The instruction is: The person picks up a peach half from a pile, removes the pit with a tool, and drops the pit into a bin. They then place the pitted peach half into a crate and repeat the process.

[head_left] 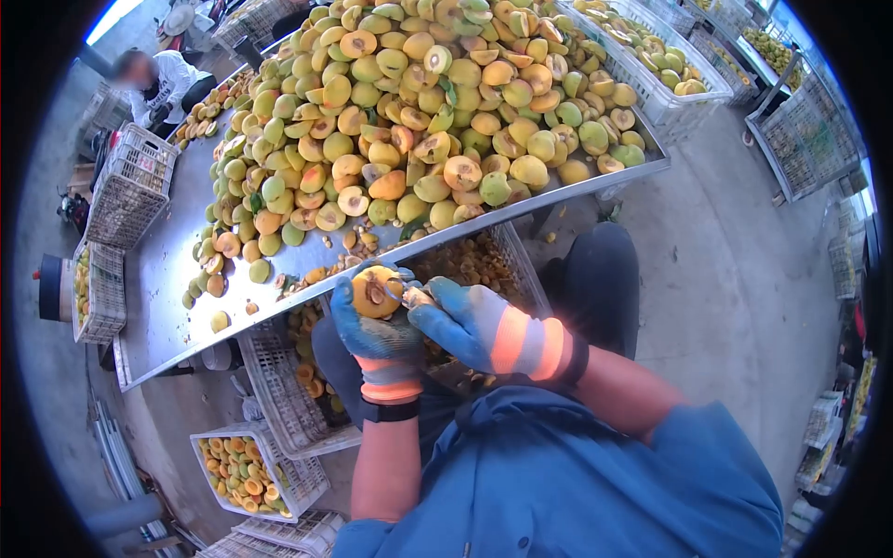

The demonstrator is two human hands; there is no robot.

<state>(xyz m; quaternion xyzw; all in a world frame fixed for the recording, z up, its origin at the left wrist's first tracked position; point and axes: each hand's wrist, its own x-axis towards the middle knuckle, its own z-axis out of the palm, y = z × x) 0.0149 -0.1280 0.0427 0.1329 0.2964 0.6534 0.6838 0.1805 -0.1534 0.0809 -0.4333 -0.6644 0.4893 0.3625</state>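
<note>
The left hand (379,335) cups the fruit (377,292), probably to steady it, just off the bench's (167,307) near long edge; its cut face points up, too round for a clear long axis. The right hand (484,330) pinches a tool (416,298), its long axis running leftward to that face.

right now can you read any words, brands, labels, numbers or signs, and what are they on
No readable text anywhere in this view.
Dark marks on the white top at upper left: too small and blurred to tell whether they are lettering.
Crates: no legible label.
</note>
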